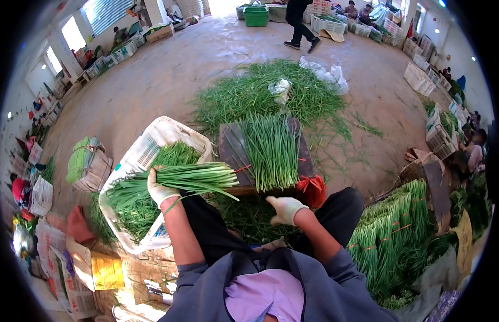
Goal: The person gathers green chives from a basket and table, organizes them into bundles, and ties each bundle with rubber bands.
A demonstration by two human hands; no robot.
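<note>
Near the white plastic crate (119, 229), my left hand (159, 187), in a pale glove, is closed around a bunch of garlic chives (204, 176). The white stem ends point right, over the edge of a low wooden bench (229, 144). Loose chives (128, 206) fill much of the crate beneath. On the bench lies a pile of chives (271, 153), stems toward me. My right hand (286, 210), also gloved, hovers just in front of the bench with its fingers apart and nothing visible in them. Beside it, a bundle of red ties (312, 191) hangs at the bench corner.
Banded chive bundles (389, 228) stand packed at my right. Behind the bench, a heap of loose greens (244, 91) covers the floor, with a white plastic bag (327, 75). A person (298, 24) walks beyond, near a green tub (256, 16). Crates and seated people line the walls.
</note>
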